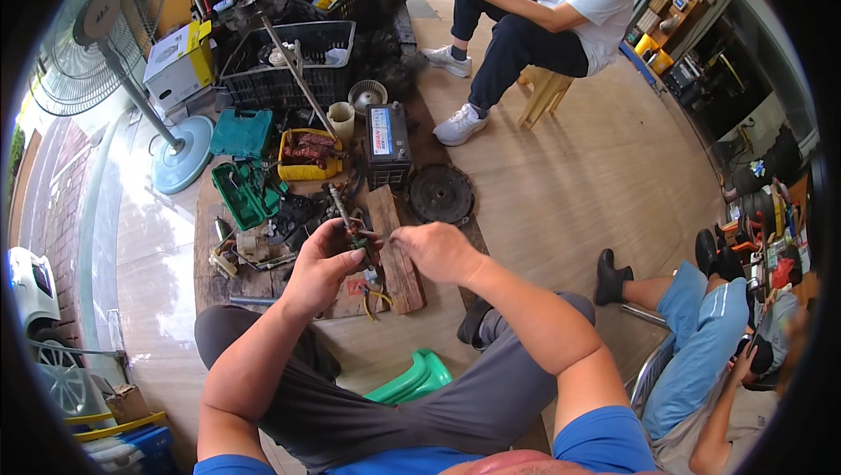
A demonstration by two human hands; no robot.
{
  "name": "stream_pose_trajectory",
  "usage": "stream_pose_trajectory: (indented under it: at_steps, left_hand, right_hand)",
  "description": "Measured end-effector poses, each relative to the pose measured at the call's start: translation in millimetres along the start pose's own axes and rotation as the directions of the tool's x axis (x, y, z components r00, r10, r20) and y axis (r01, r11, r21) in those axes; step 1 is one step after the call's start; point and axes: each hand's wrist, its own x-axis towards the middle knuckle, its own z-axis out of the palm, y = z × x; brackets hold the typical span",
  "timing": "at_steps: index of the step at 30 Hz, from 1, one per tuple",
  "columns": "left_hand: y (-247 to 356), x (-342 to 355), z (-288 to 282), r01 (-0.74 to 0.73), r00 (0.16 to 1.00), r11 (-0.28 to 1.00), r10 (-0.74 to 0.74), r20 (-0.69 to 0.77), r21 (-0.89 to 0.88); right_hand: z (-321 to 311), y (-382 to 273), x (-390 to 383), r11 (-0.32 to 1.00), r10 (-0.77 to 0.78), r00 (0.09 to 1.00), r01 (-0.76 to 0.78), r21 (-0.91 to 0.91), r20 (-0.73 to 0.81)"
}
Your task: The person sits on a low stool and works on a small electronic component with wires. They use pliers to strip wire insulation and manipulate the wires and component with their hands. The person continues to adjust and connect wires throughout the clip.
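My left hand (326, 262) is closed around a small mechanical part (340, 204) with a ribbed, spring-like metal shaft pointing away from me. Something green on the part shows between my fingers. My right hand (438, 252) is just to the right, above a wooden block (394, 256), its fingers curled in together. Whatever those fingers pinch, if anything, is too small to make out. Below my left hand, a tool with yellow handles (375, 302) lies by the block's near end.
Beyond my hands are a car battery (386, 138), a round dark metal plate (441, 194), a yellow container (298, 170) of parts and an opened green tool case (229, 199). A standing fan (180, 147) is at left. One person sits ahead on a stool (543, 94), another at right.
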Motion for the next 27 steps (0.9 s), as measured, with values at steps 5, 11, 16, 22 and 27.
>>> stream_pose_trajectory:
  at_steps: [5,11,16,22,27]
  left_hand:
    - [-20,-5,-10,-0.07,0.997,0.732,0.07,0.027,0.677]
    - [-5,3,-15,-0.076,0.935,0.764,0.277,-0.221,0.64]
    - [25,9,-21,-0.191,0.942,0.981,0.174,-0.288,-0.033]
    - [22,4,-13,-0.184,0.977,0.977,0.17,-0.132,-0.104]
    - [7,5,-14,-0.086,0.994,0.996,0.086,-0.061,-0.009]
  right_hand:
    - [-15,5,2,0.998,-0.045,0.992,0.04,-0.051,-0.116]
    - [-31,-10,-2,0.985,-0.142,0.984,0.129,-0.117,-0.105]
    - [-30,4,-9,0.971,-0.127,0.988,0.106,-0.215,-0.086]
    - [-32,32,-7,0.964,0.077,0.997,-0.077,-0.256,-0.012]
    - [-25,7,-11,0.968,0.133,0.954,-0.067,-0.241,0.269]
